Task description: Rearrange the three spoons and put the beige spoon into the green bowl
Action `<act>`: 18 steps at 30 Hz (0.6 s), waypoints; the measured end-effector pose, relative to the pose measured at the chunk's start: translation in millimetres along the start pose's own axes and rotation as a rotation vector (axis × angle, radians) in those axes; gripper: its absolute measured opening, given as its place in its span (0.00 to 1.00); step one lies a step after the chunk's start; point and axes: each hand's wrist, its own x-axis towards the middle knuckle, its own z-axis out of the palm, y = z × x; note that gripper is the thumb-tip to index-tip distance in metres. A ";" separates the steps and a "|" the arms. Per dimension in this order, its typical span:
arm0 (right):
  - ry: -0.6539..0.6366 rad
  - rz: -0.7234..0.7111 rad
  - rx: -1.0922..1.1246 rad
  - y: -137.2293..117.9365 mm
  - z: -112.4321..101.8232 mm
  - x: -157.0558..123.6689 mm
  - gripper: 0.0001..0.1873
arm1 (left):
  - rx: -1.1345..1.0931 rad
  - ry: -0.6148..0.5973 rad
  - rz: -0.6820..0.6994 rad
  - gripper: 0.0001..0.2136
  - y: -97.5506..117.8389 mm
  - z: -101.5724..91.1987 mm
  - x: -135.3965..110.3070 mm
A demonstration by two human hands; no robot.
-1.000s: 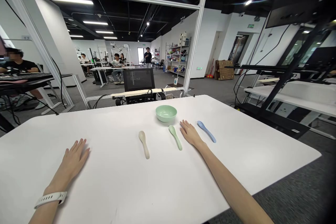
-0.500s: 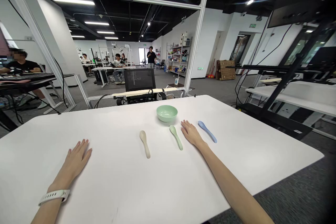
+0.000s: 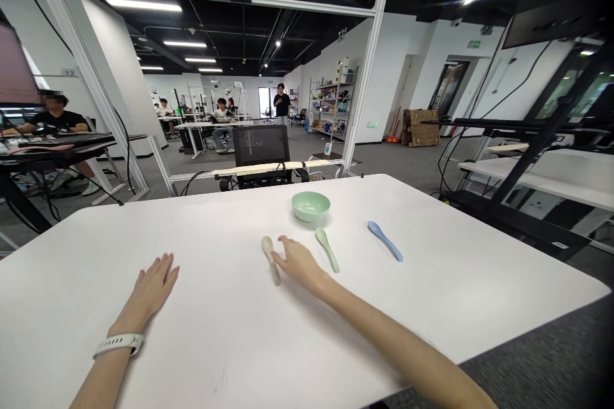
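My right hand (image 3: 301, 264) is at the beige spoon (image 3: 268, 248), thumb over or against its handle and another finger stretched out just right of it. The fingers are apart, and the spoon still lies on the white table (image 3: 215, 319). Flat on the tabletop at the left, my left hand (image 3: 149, 289) rests with fingers spread, holding nothing; a white watch band is on that wrist. A light green spoon (image 3: 327, 249) lies just right of my right hand. Farther right is a blue spoon (image 3: 385, 241). Behind the spoons stands a green bowl (image 3: 311, 206).
A metal frame (image 3: 364, 77) rises beyond the table's far edge, with a black office chair (image 3: 261, 146) behind it. On the right stands a black rack (image 3: 518, 147) with cables. Several people are in the room behind, one seated at the left (image 3: 55, 118).
My right hand has moved left, from between the green and blue spoons across to the beige spoon. My left hand stays flat on the table. The view has shifted slightly.
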 end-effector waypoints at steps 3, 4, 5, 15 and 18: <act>-0.074 0.018 -0.109 -20.1 23.0 -5.6 0.21 | 0.007 0.003 0.002 0.35 0.0 1.0 0.3; -0.084 0.022 -0.128 -22.9 28.7 -6.6 0.21 | 0.009 0.005 0.003 0.35 -0.1 1.5 0.4; -0.091 0.024 -0.133 -24.5 33.0 -7.4 0.20 | 0.010 0.009 0.004 0.35 -0.2 2.0 0.6; 0.068 0.081 0.051 -1.8 -10.1 11.3 0.14 | 0.014 -0.006 0.003 0.34 -2.0 5.6 2.9; 0.167 0.114 -0.019 22.3 -46.5 37.8 0.16 | 0.021 -0.023 -0.002 0.34 -1.8 4.5 2.8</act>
